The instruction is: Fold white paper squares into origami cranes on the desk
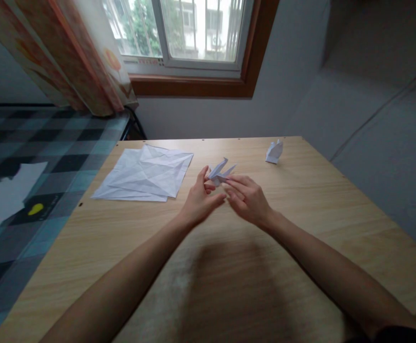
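Above the middle of the table, off its surface, we have a white, sharply pointed folded-paper figure [216,179] between our two hands, its slim points rising away from us. Our left hand [198,199] is half curled, its fingertips against the figure's left side and its thumb spread well clear; whether those fingers truly grip, we cannot tell. Our right hand [248,197] has its fingers drawn close together and seems to pinch the figure's right edge lightly at their tips.

To work it well, we would steady the body with one hand, shape with the other, and press only along existing creases (thin paper remembers every stray dent). Light fingertips suit the narrow points, which look easy to bend.

Beyond our right hand, well apart, a small white folded-paper piece [274,152] stands upright near the far edge of the pale, wood-grained table [318,214]. To our left lie overlapping creased white paper sheets [147,174], and past the table's edge a ragged-edged white sheet [1,200] rests on a blue, grey and black checked cloth [4,259].
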The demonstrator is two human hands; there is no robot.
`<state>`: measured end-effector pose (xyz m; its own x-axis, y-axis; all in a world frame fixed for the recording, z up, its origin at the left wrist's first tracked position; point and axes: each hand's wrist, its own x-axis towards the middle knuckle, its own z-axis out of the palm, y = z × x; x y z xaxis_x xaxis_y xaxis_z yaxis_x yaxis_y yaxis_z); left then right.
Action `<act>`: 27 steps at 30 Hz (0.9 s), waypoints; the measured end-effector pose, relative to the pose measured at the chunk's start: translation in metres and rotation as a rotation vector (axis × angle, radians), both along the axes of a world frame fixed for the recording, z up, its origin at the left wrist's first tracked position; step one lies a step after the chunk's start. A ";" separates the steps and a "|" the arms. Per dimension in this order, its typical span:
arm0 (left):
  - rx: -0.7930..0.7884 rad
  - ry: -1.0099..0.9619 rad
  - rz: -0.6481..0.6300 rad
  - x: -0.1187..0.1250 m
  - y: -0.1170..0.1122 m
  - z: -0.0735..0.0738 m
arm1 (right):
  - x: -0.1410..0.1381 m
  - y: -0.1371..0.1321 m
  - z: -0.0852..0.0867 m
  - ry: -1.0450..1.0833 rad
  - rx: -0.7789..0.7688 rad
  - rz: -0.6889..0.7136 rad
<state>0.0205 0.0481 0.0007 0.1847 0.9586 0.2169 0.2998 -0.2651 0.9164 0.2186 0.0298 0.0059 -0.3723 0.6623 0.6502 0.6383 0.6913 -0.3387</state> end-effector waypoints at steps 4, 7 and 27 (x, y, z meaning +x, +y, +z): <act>-0.036 -0.142 -0.058 0.005 -0.010 -0.005 | -0.006 -0.012 -0.004 0.078 -0.049 0.271; -0.026 -0.130 -0.061 -0.001 -0.010 -0.002 | -0.003 -0.015 -0.005 0.171 -0.085 0.317; -0.175 -0.396 -0.084 0.009 -0.024 0.004 | -0.028 -0.017 -0.014 1.047 -0.924 0.195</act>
<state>0.0291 0.0241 0.0046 0.1987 0.9724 0.1219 -0.0992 -0.1038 0.9896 0.1903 0.0129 -0.0077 -0.1280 0.9908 0.0444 -0.2666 0.0087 -0.9638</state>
